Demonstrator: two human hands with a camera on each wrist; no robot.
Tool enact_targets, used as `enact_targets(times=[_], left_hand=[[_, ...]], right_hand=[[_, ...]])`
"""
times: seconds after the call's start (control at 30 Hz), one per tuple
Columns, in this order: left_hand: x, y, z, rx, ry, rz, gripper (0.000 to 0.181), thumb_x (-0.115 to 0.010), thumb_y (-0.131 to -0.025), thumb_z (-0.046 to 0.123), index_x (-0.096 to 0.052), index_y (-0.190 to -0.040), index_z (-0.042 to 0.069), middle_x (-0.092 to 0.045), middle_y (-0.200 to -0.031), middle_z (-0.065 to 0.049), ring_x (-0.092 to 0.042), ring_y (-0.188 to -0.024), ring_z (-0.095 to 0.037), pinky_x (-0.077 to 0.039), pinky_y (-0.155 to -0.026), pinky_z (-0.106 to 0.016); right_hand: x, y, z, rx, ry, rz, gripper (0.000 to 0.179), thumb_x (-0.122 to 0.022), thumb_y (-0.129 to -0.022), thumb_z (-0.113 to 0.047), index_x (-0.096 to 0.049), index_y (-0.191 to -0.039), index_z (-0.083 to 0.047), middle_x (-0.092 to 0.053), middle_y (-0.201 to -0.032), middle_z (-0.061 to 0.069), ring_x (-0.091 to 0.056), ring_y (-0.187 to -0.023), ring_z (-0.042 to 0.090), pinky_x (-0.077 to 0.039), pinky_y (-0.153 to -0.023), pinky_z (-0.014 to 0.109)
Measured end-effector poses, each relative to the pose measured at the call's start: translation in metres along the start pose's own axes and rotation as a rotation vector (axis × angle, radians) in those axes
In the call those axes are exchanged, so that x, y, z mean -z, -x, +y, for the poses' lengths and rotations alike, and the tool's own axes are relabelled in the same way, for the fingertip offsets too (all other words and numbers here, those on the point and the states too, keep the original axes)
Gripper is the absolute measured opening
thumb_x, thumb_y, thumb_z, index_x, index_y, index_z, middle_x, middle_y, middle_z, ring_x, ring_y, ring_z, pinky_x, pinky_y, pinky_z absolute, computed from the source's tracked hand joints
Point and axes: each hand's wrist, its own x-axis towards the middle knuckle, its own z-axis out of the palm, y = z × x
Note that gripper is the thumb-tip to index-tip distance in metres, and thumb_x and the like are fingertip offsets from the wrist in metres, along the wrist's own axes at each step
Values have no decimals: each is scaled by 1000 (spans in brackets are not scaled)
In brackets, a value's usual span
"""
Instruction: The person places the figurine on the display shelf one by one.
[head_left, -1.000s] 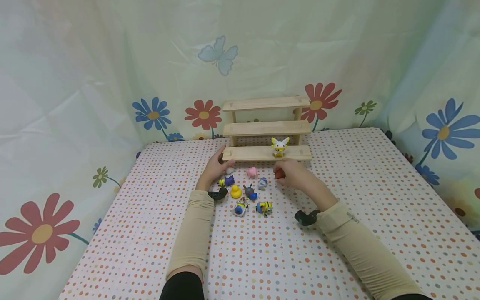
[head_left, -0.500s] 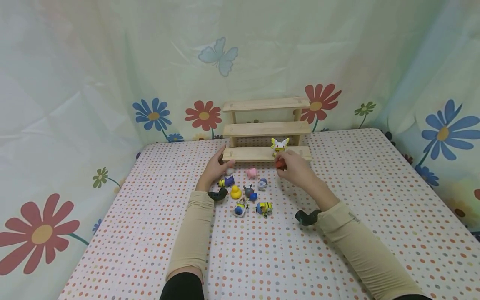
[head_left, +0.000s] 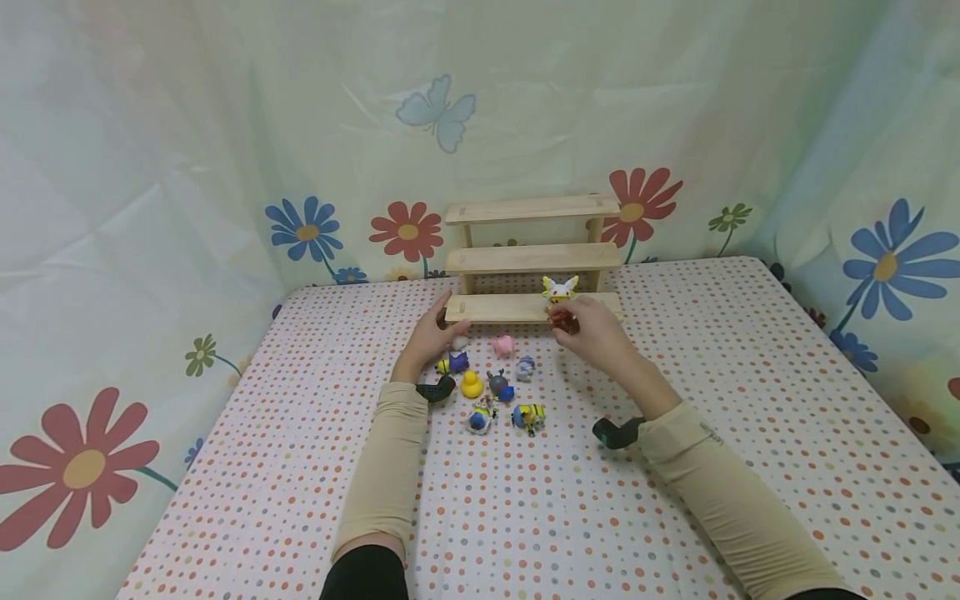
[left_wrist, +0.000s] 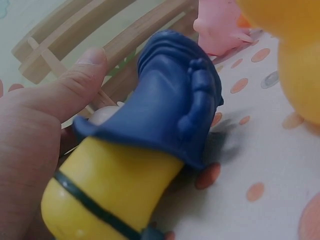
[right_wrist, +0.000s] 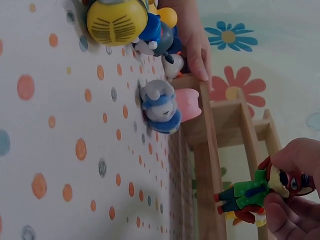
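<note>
My right hand (head_left: 596,337) pinches a fox figurine (right_wrist: 252,192) in a green shirt and dark tie by its head, between thumb and fingers. Its feet are at the front edge of the lowest board of a wooden three-tier shelf (head_left: 510,309); whether they touch is unclear. Just behind stands a white and yellow big-eared figurine (head_left: 558,288), partly hidden by the hand. At the shelf's left end, my left hand (head_left: 429,337) holds the lowest board, its thumb along the front. Close below that hand lies a yellow figurine with a blue hat (left_wrist: 170,105).
Several toys lie on the dotted tablecloth before the shelf: a pink pig (head_left: 503,346), a grey-blue figurine (right_wrist: 161,106), a yellow duck (head_left: 471,383), a dark grey and blue figurine (head_left: 498,383), a blue and white one (head_left: 479,417), and a yellow and blue one (head_left: 529,417).
My right hand has lifted the fox figurine from in front of the shelf up to the lowest board, before the white and yellow figurine. My left hand has stayed put.
</note>
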Motion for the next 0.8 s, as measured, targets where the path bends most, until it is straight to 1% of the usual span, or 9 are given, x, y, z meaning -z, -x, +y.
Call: enact_targets(times=[0.13,0.23,0.37,0.53,0.6,0.7,0.8], left_hand=[[0,-1,0,2,1,-3,101,-66,-75,65,-17,-153,27,-35,-153,-7,-38,-137,-22,-32,-113,-42],[0,-1,0,3,4,-5,100,-66,-74,65,-17,-153,28,-35,-153,-7,-38,-137,-22,-32,-113,-42],[-1,-1,0,8,11,-5,99,-66,-75,64,-17,-153,28,-35,-153,-7,-38,-138,-22,-32,-112,-42],[-1,0,0,13,2,3,98,-66,-75,64,-17,-153,29,-36,-153,-6,-39,-137,-21,-33,-112,-41],[-1,0,1,16,-3,7,97,-66,-76,63,-17,-153,30,-36,-153,-5,-39,-137,-21,-33,-112,-40],[-1,1,1,14,-2,9,96,-66,-77,62,-17,-153,30,-35,-153,-5,-39,-137,-21,-33,-112,-40],[-1,2,1,16,18,3,96,-66,-78,60,-17,-153,29,-35,-153,-6,-41,-135,-22,-38,-108,-41]], right_hand=[[1,-2,8,-12,-6,53,31,-65,-89,-16,-63,-118,-4,-55,-116,18,-55,-99,30,-50,-82,42],[3,-5,17,-33,-28,94,33,-64,-90,-17,-61,-120,-3,-57,-111,17,-56,-95,29,-51,-79,41],[8,-8,27,-82,-78,150,38,-64,-91,-18,-56,-125,-5,-61,-110,17,-61,-90,29,-51,-76,41],[14,-10,36,-174,-123,217,41,-62,-93,-21,-51,-129,-6,-60,-116,20,-62,-93,31,-52,-77,42],[16,-10,40,-196,-139,246,41,-62,-93,-21,-51,-128,-5,-60,-116,21,-62,-93,32,-53,-77,42],[17,-11,47,-197,-155,290,39,-63,-92,-19,-52,-126,-4,-60,-115,22,-62,-92,32,-53,-77,42],[16,-13,53,-192,-160,327,37,-62,-92,-20,-53,-124,-4,-61,-114,22,-63,-91,32,-53,-76,42]])
